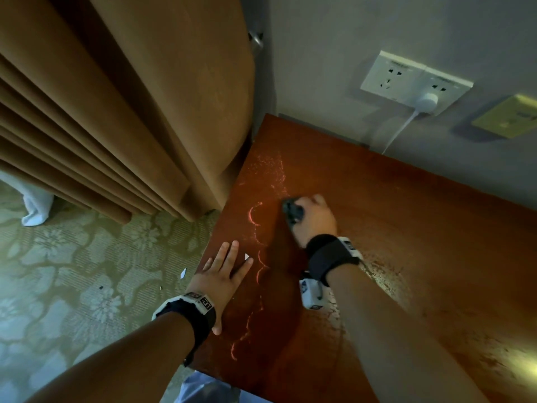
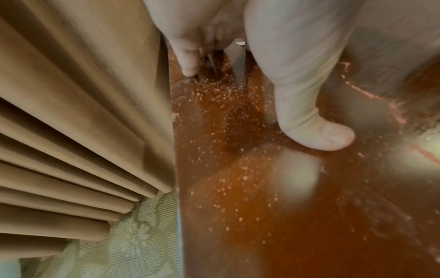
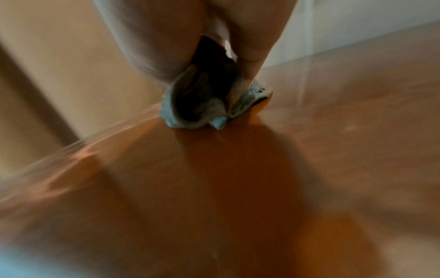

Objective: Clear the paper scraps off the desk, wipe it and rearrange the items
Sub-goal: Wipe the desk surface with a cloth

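Desk (image 1: pixel 406 228) top is showing curved dust lines (image 1: pixel 254 213) running along its left edge.

Right hand (image 1: pixel 315 218) is clenching a wadded cloth (image 1: pixel 293 212), fingers curled round it, pressing it onto the surface toward the far-left corner. Left hand (image 1: pixel 222 274) is lying palm down at the left edge, fingers straight and spread, holding nothing. It's bracing, I'd say.

One white scrap (image 1: pixel 247 256) is sitting on the surface just beside the left fingertips. Another bit (image 1: pixel 182 273) is lying on the carpet (image 1: pixel 72 271) below that edge.

Step in hand looks like the wipe. Doing it well:
- Keeping the cloth flat under steady pressure and overlapping the passes.
- Working from the far edge toward the near one so dust isn't getting dragged back over cleaned surface.
- Picking up that scrap rather than flicking it to the floor.
- Lifting the left hand at some point, since specks around it are needing a pass too.

Curtain (image 1: pixel 130 112) is hanging just beside the left edge. Socket (image 1: pixel 415 80) with plug (image 1: pixel 426 103) is sitting on the wall behind the far edge, so it's worth keeping the cloth clear of the cable (image 1: pixel 398 135).
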